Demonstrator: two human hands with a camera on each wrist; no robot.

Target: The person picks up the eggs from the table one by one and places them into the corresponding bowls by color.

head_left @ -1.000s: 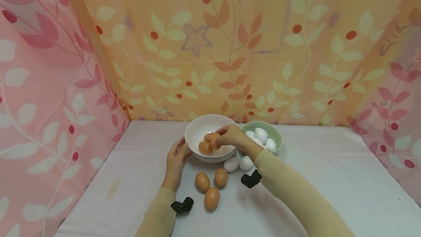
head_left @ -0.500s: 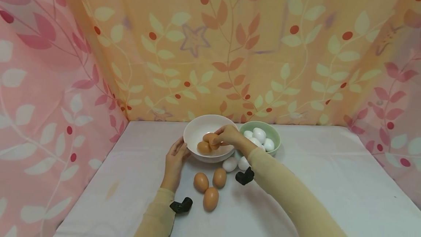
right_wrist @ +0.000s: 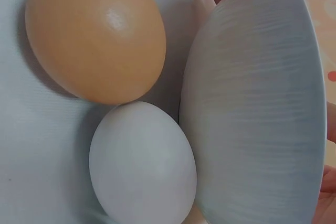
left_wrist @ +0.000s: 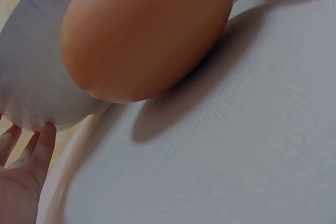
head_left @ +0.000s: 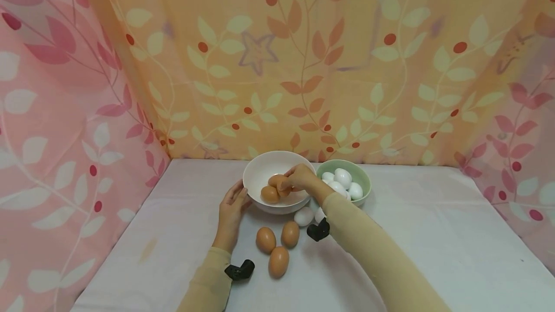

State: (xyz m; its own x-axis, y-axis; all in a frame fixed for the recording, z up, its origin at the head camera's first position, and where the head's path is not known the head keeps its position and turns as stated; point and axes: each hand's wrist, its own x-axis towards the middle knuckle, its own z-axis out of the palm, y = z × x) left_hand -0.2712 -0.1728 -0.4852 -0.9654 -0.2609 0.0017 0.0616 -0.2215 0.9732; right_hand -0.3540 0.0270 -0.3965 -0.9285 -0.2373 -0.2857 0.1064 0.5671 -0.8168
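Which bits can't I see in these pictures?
Head view: part of the held brown egg, behind the right hand.
Head view: part of the half-hidden white egg, behind the right sleeve.
Head view: how many eggs fill the green bowl; its top eggs hide what's beneath.
Left wrist view: the top of the nearest brown egg, cut off by the upper edge.
Right wrist view: the inside of the white bowl, hidden by its wall.
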